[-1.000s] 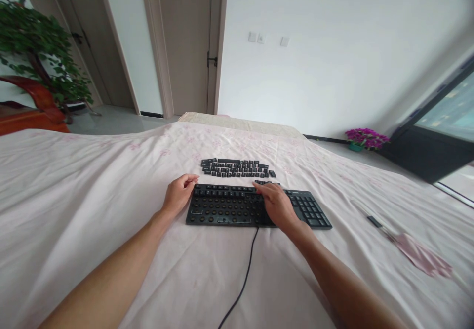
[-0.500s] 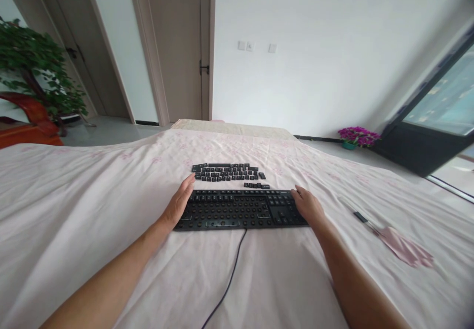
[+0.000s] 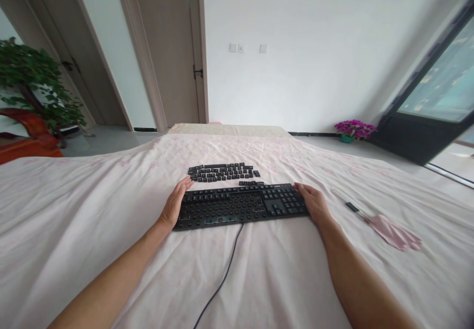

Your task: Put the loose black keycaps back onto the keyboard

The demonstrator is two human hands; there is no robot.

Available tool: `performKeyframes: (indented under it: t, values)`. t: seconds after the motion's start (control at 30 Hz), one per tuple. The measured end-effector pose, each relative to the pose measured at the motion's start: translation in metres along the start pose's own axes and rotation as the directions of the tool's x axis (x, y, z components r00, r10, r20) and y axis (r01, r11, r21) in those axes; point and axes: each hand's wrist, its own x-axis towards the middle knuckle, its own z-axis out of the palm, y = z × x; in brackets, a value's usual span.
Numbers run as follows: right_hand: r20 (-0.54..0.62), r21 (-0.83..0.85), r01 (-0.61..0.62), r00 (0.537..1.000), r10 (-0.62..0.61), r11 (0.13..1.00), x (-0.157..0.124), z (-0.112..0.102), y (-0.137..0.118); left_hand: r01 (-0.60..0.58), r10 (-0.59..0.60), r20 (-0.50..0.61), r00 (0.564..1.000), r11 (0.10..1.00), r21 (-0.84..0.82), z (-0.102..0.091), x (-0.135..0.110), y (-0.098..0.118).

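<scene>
A black keyboard [image 3: 237, 208] lies crosswise on the pale bed sheet, its right end turned slightly away from me. Most keys of its main block are off, baring the small sockets; part of the top rows and the right-hand number block still carry theirs. My left hand [image 3: 175, 203] holds the left end, fingers along the edge. At the right end, my right hand [image 3: 313, 202] grips the side, its thumb and fingers partly hidden. Just beyond the keyboard, loose black keycaps [image 3: 222, 173] lie in rows, with a short row [image 3: 251, 183] nearer. A dark cable [image 3: 222, 282] runs toward me.
On the sheet [image 3: 281, 269] to the right lie a small tool with a black handle [image 3: 352, 207] and a pink cloth [image 3: 395, 232]. A red wooden chair [image 3: 31, 134] and leafy plant [image 3: 33, 77] stand left; purple flowers [image 3: 355, 129] sit far right.
The keyboard has turned a little, its right end moving away from me, with my right hand moving along with it. The camera view has shifted slightly.
</scene>
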Motion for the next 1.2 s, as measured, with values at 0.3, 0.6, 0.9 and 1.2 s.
performKeyframes:
  t: [0.3, 0.6, 0.9, 1.2]
  values:
    - [-0.078, 0.392, -0.075, 0.99, 0.115, 0.917, 0.001, 0.007, 0.001, -0.06, 0.052, -0.065, 0.996, 0.992, -0.113, 0.0, 0.012, -0.022]
    - [-0.109, 0.37, -0.071, 0.987, 0.12, 0.926, 0.006, 0.007, 0.006, -0.09, 0.088, -0.106, 0.99, 0.996, -0.013, 0.001, 0.017, -0.038]
    - [-0.115, 0.371, -0.084, 0.984, 0.135, 0.925, 0.008, 0.006, 0.004, -0.073, 0.077, -0.109, 0.991, 0.997, 0.039, 0.003, 0.014, -0.039]
    - [-0.136, 0.36, -0.083, 0.981, 0.14, 0.929, 0.009, 0.006, 0.003, -0.049, 0.055, -0.131, 0.99, 0.998, 0.044, 0.005, 0.011, -0.037]
